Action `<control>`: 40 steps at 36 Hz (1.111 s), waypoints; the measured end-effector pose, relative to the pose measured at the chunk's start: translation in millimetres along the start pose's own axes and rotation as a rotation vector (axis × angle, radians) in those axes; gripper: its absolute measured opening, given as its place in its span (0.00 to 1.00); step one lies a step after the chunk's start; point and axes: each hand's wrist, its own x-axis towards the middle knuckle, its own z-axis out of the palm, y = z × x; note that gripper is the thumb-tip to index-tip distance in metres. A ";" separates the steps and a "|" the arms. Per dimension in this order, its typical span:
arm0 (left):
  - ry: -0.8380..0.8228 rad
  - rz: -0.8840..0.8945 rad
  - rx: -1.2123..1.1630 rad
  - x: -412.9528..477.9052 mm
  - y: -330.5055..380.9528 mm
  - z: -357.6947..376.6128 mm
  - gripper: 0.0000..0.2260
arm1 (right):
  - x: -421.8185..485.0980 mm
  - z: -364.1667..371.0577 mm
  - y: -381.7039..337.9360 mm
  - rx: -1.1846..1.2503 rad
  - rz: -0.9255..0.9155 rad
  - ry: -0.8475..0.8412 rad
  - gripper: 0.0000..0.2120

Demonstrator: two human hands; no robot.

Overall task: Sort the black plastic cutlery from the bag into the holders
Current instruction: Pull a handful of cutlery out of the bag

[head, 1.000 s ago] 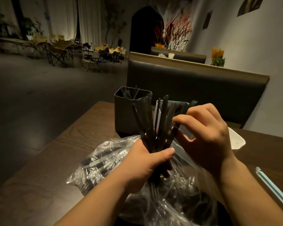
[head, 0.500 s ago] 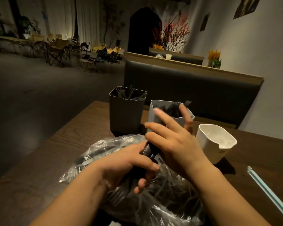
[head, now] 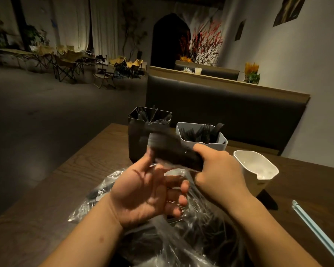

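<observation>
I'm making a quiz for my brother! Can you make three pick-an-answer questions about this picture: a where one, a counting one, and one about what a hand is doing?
1. Where is the white holder? A) right of the grey holder B) on a chair C) on the floor
2. How many holders stand on the table? A) one B) three C) five
3. What is the right hand doing? A) lying flat B) gripping a bundle of black cutlery C) pointing upward

1 A: it ends the row on the right.
2 B: black holder, grey holder, white holder.
3 B: its fingers curl round the bundle.
</observation>
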 end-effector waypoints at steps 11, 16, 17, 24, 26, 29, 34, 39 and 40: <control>0.337 0.390 0.406 11.0 -14.1 9.4 0.33 | -7.1 8.4 -17.6 1.249 0.367 -0.690 0.16; 0.426 0.328 0.524 14.5 -18.3 9.3 0.20 | -15.7 17.6 -16.5 1.466 0.424 -0.892 0.14; 0.449 0.320 0.542 15.5 -18.6 10.0 0.18 | -17.4 19.4 -16.7 1.506 0.449 -0.916 0.13; 0.467 0.346 0.482 16.9 -21.5 10.7 0.12 | -21.6 29.1 -21.6 1.578 0.603 -1.006 0.12; 0.489 0.356 0.496 17.7 -21.9 10.5 0.13 | -20.9 31.0 -20.8 1.562 0.598 -0.997 0.14; 0.507 0.363 0.467 18.4 -22.7 11.9 0.13 | -21.0 30.8 -20.1 1.527 0.585 -0.951 0.16; 0.604 0.389 0.433 20.4 -18.3 10.7 0.08 | -12.5 18.7 -19.0 1.341 0.419 -0.979 0.06; 0.602 0.434 0.397 19.6 -12.7 16.0 0.11 | -2.3 -5.3 -11.4 0.817 0.348 -0.924 0.11; 0.598 0.444 0.385 20.0 -13.2 16.1 0.11 | -1.8 -12.4 -10.1 0.730 0.348 -0.880 0.13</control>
